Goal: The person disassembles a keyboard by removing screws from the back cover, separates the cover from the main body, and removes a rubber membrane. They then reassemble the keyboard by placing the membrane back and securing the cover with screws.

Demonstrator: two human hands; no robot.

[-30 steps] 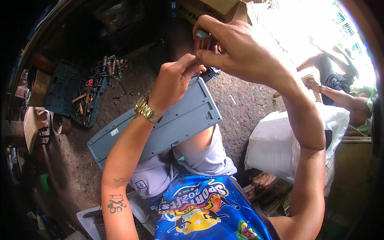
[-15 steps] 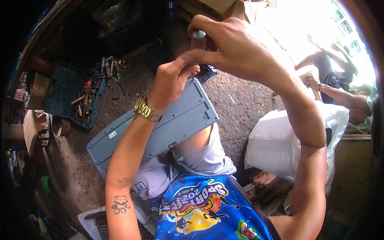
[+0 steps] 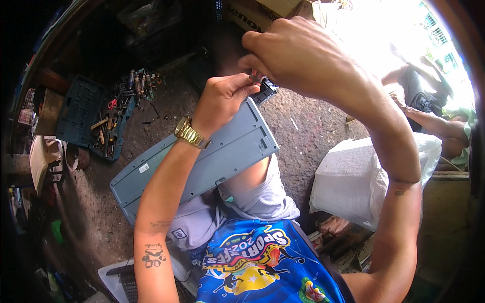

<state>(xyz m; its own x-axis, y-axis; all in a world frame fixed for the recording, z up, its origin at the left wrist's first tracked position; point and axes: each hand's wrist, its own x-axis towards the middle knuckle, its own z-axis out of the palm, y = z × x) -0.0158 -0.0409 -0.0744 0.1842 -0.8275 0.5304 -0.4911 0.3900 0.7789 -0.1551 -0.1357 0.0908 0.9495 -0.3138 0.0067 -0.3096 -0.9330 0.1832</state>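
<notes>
While the grey keyboard lies underside up across the person's lap, its far corner raised toward the hands, the left hand pinches a small part at that corner and the right hand closes over it from above; what the right fingers hold is hidden. A steady lap and short, light wrist turns suit this step best. The keyboard is smooth moulded plastic, long and flat. A toolbox sits on rough concrete; 1 white sack slumps nearby.
</notes>
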